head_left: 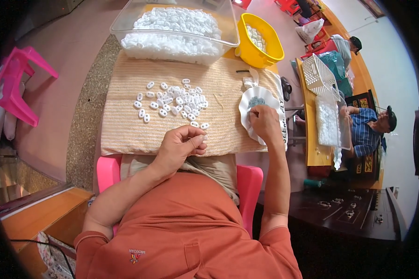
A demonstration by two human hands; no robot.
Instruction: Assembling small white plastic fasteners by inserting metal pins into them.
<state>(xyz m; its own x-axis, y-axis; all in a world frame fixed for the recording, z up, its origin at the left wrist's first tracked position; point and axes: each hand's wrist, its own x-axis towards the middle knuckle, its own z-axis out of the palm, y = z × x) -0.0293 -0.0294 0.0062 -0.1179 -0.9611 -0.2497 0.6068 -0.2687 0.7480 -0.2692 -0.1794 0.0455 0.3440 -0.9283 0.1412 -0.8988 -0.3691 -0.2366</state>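
Observation:
My left hand (179,145) is pinched at the table's near edge, with a small white plastic piece (205,138) just showing at its fingertips. My right hand (265,122) reaches down into a white scalloped dish (247,124) that holds a heap of tiny greyish, clear-looking parts (256,101). Its fingers are curled together, and their tips are hidden behind the knuckles. Ahead of my left hand lies a loose pile of small white oval pieces (187,100), each with two dark holes. They rest on a striped cream towel (139,135) covering the table.
A large clear bin (172,39) full of white pieces stands at the far side, beside a yellow tub (275,53) with more pieces. A pink stool (16,86) is off to the left. To the right, another person (364,130) sits by a white basket (319,76) and a bin.

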